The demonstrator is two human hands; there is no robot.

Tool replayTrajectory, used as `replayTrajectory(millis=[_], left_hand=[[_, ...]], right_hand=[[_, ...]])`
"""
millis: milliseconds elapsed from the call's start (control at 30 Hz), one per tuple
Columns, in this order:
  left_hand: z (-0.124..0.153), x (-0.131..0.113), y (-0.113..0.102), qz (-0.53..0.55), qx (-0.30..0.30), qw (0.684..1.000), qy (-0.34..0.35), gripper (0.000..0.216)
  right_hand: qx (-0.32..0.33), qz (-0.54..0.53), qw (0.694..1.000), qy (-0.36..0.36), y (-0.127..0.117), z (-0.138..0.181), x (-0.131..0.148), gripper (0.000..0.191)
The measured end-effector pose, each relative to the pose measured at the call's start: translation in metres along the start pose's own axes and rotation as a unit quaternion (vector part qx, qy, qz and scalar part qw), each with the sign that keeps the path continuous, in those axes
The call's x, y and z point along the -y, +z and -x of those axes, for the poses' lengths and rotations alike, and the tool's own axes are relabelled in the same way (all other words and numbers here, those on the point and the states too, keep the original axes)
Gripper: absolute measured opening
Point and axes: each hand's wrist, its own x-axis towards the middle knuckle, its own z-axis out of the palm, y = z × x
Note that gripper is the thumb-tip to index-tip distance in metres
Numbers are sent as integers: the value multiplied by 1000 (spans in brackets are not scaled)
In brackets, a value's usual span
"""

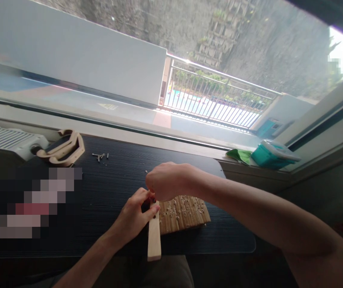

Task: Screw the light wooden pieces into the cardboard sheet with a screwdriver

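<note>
My left hand [135, 212] pinches a pale wooden bar [154, 242] between thumb and fingers. Dark holes show in the bar beside the thumb, and its near end reaches past the table's front edge. Closed at the bar's far end is my right hand [173, 181], knuckles up and wrist bent. Whatever its fingers grip is hidden; a bit of red shows between the two hands. Right of the bar lies a thick brown wooden board [185, 216], strewn with wood chips and partly covered by the right hand.
The dark table [111, 180] stands below a window. Small metal pins or screws [101, 156] lie at its back, near a shaped wooden frame [66, 150]. A white radiator [12, 140] is at left. A teal box [273, 155] and green cloth [239, 156] sit on the sill.
</note>
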Motion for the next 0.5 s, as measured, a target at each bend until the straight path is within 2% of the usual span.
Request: replayTrajectory(millis=[167,500], left_hand=[[-2,-5,2,-52,1,999,-7,9],[0,-11,3,-24,7,1000,-19,12]], right_hand=[[-45,29,999,-9,6,8,2,21],[-59,-8,997,-56,22,9,-12,21]])
